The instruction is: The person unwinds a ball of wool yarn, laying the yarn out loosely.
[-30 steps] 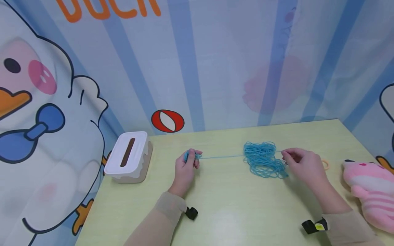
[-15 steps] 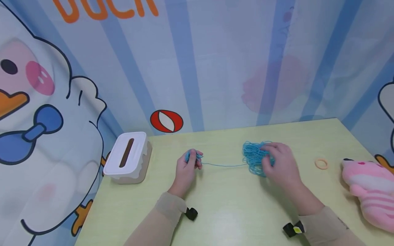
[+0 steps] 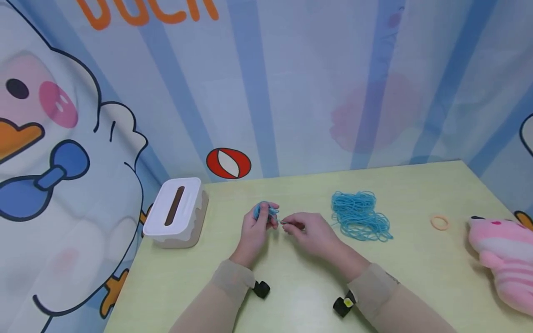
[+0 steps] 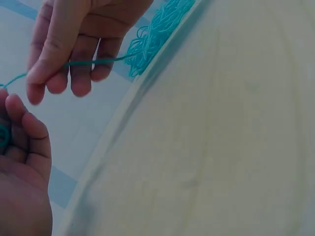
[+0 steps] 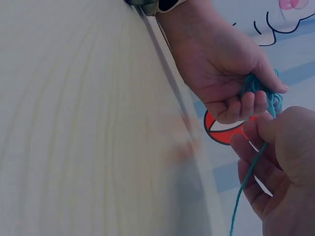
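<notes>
A small bundle of blue yarn (image 3: 259, 211) sits in my left hand (image 3: 254, 232), whose fingers curl round it with the thumb on top. Just to its right, my right hand (image 3: 313, 234) pinches the yarn strand (image 5: 251, 167) between thumb and forefinger; the strand crosses its palm in the right wrist view. That strand runs back to a loose pile of blue yarn (image 3: 361, 217) on the table, to the right of both hands. In the left wrist view the same pile (image 4: 156, 42) shows behind my right hand.
A lidded tissue box (image 3: 176, 212) with a brown slot stands at the table's left. An orange ring (image 3: 439, 223) and a pink plush toy (image 3: 501, 263) lie at the right. A printed curtain (image 3: 304, 92) hangs behind the table (image 3: 291, 296).
My right hand went from the yarn pile's right side, across it, leftward to beside my left hand. The left hand has kept its hold on the bundle. The orange ring came into full view.
</notes>
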`<state>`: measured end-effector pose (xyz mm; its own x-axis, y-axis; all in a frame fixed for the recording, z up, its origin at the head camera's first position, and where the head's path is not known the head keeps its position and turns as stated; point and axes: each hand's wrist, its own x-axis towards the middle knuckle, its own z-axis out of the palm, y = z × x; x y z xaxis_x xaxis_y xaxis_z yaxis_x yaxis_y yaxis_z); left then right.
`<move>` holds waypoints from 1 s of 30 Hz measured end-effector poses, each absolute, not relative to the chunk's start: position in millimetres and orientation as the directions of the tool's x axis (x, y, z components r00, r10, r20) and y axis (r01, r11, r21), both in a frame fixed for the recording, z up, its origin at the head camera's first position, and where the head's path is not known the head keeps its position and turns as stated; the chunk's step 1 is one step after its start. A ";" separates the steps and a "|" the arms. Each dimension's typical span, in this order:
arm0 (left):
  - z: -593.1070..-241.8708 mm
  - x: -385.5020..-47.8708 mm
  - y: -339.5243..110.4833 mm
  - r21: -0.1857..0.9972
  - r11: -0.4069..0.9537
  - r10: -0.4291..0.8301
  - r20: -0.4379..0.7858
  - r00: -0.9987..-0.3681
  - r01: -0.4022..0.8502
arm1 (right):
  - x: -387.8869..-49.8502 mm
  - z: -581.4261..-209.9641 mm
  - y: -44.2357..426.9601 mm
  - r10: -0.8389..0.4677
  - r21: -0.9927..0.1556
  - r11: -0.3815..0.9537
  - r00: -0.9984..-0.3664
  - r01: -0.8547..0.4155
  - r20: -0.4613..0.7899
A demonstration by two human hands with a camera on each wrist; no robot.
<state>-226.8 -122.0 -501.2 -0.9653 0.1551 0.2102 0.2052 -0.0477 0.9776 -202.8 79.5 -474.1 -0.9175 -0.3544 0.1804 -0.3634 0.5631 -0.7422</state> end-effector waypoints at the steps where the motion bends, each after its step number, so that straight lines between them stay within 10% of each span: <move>1: -500.5 -226.8 -121.5 0.978 -0.047 0.161 0.209 -0.965 0.204 | -202.0 -472.4 82.4 -0.333 -0.754 0.553 -0.924 -0.354 0.190; 16: -502.5 -225.7 -122.4 0.974 -0.049 0.177 0.227 -0.958 0.221 | -190.8 -444.8 163.4 -0.104 -0.764 0.495 -0.901 -0.414 0.421; 30: -503.2 -226.4 -120.6 0.964 -0.051 0.174 0.266 -0.948 0.261 | -177.8 -448.5 234.1 0.068 -0.763 0.584 -0.921 -0.276 0.384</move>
<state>-226.4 -120.6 -503.2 -0.9481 0.1742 0.2659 0.2610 -0.0512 0.9640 -177.8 234.1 -448.5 -0.9207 0.0678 0.3844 -0.2757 0.5844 -0.7632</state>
